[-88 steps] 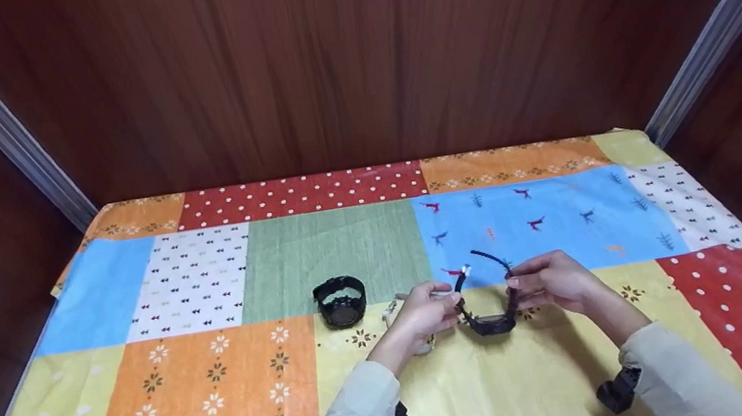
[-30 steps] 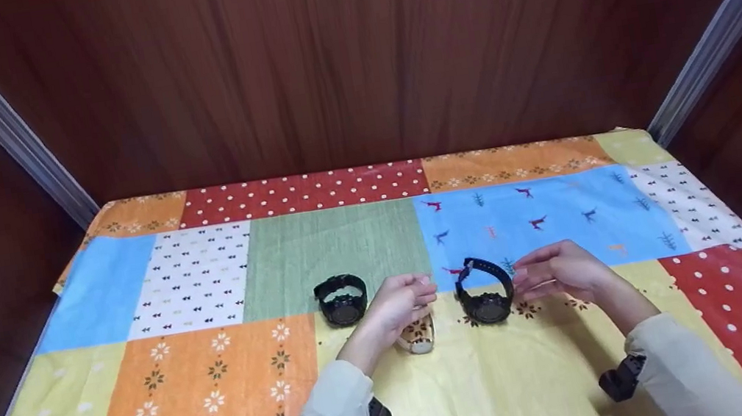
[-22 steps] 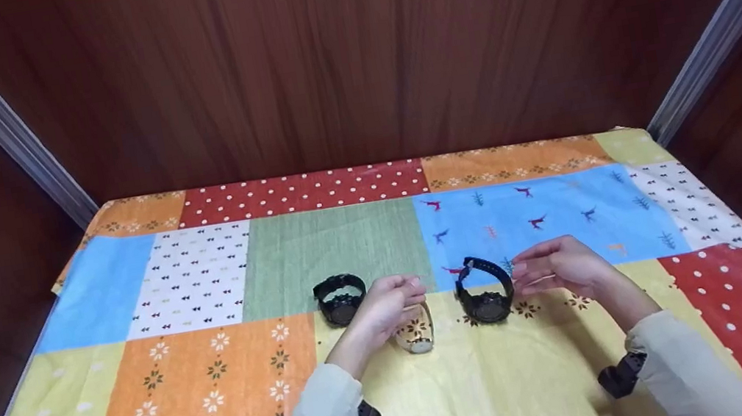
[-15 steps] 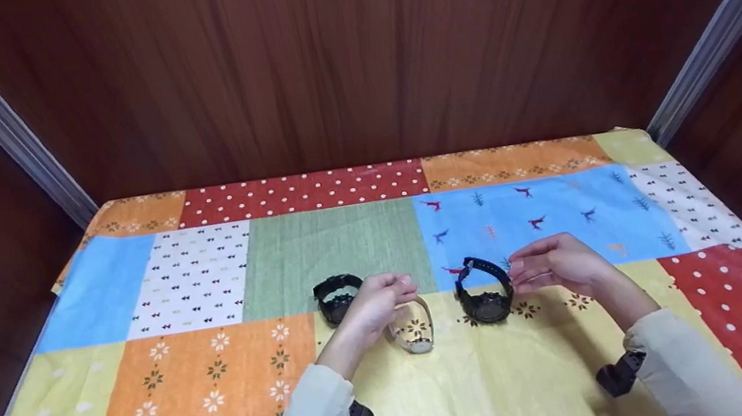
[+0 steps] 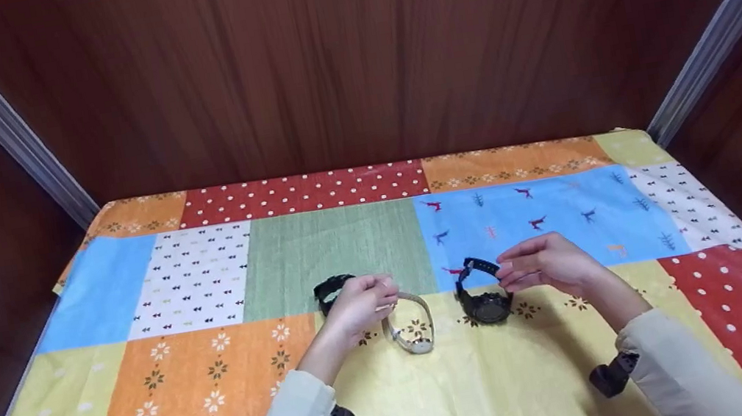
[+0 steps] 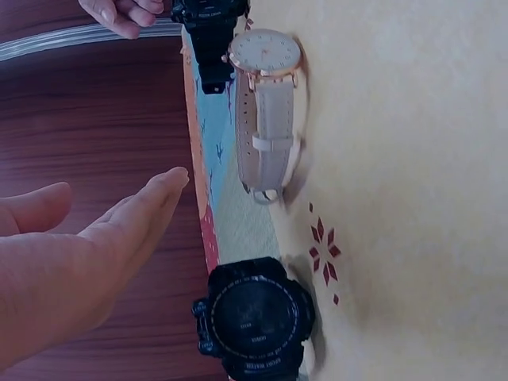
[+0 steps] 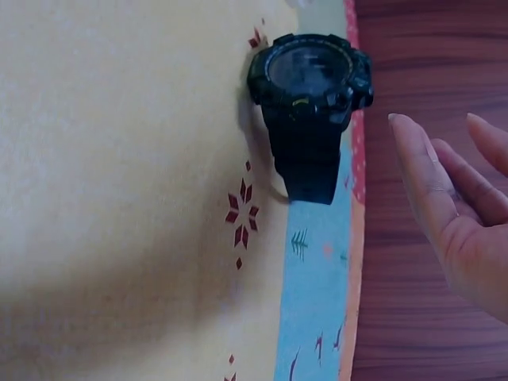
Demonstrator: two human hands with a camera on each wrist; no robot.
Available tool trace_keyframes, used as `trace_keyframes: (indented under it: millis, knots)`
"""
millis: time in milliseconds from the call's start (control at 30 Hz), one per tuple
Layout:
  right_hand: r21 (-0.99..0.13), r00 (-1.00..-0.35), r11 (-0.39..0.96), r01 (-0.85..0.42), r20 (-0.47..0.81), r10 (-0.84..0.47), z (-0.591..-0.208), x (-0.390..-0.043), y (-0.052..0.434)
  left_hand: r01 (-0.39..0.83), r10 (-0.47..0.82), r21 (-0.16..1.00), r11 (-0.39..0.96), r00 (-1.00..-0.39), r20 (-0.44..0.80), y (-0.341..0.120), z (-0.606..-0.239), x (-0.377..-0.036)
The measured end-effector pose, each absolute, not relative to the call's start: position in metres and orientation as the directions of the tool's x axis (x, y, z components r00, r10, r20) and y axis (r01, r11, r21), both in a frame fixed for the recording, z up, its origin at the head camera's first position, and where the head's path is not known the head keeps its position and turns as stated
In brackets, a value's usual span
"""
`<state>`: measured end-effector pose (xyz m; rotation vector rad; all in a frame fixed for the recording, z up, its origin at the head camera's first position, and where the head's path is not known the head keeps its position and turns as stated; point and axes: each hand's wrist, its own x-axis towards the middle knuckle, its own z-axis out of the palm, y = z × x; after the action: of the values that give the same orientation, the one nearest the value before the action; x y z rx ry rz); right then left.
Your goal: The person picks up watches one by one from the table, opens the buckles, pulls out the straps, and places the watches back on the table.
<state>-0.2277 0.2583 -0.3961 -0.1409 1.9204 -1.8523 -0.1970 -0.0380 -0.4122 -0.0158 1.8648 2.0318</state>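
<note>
My left hand (image 5: pixel 356 301) hovers at the centre of the head view, fingers straight and relaxed, holding nothing; the left wrist view shows the open palm clear of the cloth. It sits between the left black watch (image 5: pixel 329 292), partly hidden behind it, and the beige-strap watch (image 5: pixel 411 322), which stands on its buckled loop just right of it. My right hand (image 5: pixel 543 262) is also open and empty, fingertips close to the strap of the right black watch (image 5: pixel 483 294), right of centre; whether they touch the strap I cannot tell. In the right wrist view that watch (image 7: pixel 309 103) stands on edge on the patchwork tablecloth (image 5: pixel 187 408), well apart from my palm.

Hazards, as I judge them:

- All three watches rest on closed strap loops. A sideways brush from either hand is likely to tip or roll one.
- The beige-strap watch stands nearest my left fingers; a careless sweep could knock it toward the right black watch.
- The cloth can slide or wrinkle. Dragging a wrist across it could shift all three watches together.
- The left black watch is hidden from the head view by my hand, so contact there may go unnoticed.
</note>
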Motion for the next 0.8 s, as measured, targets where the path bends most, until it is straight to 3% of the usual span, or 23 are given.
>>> trace_keyframes:
  millis: [800]
  knots:
    - [-0.972, -0.839, 0.091, 0.217, -0.233, -0.492, -0.405, -0.231, 0.208, -0.303, 0.128, 0.953, -0.034, -0.947, -0.296, -0.079, -0.406, -0.196]
